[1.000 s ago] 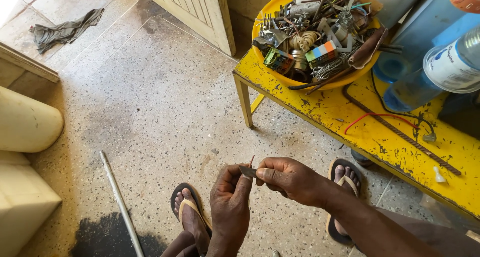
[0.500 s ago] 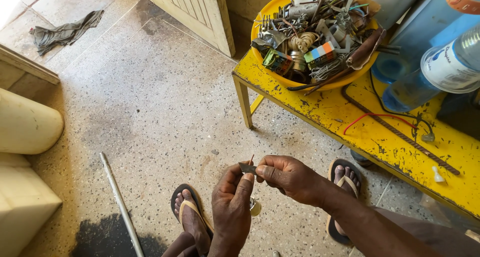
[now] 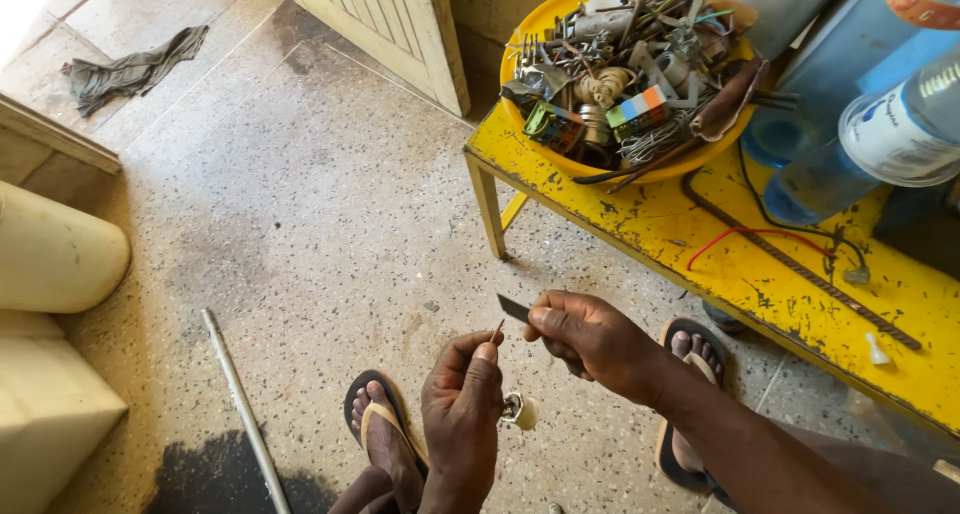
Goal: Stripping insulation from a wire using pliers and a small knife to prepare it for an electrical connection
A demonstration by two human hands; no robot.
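My right hand [image 3: 585, 339] pinches a small dark flat blade [image 3: 514, 308] whose tip points left. My left hand [image 3: 462, 404] is just below and left of it, holding a thin wire end [image 3: 497, 330] upright between thumb and forefinger. A small pale round part [image 3: 520, 412] with metal inside hangs by that hand's fingers. The blade tip sits close to the wire end, a small gap between them. Both hands hover over the speckled floor, above my feet in flip-flops [image 3: 380, 429].
A chipped yellow bench [image 3: 700, 244] stands to the right with a yellow bowl [image 3: 560, 159] full of metal scraps, wires and coils, a red wire [image 3: 745, 236], and blue plastic bottles [image 3: 860, 144]. A metal rod [image 3: 240, 404] lies on the floor left; a rag [image 3: 130, 69] lies far left.
My right hand drew the blade slightly up and away from the wire, so the blade now shows. The left hand lowered a little and the pale round part came into view.
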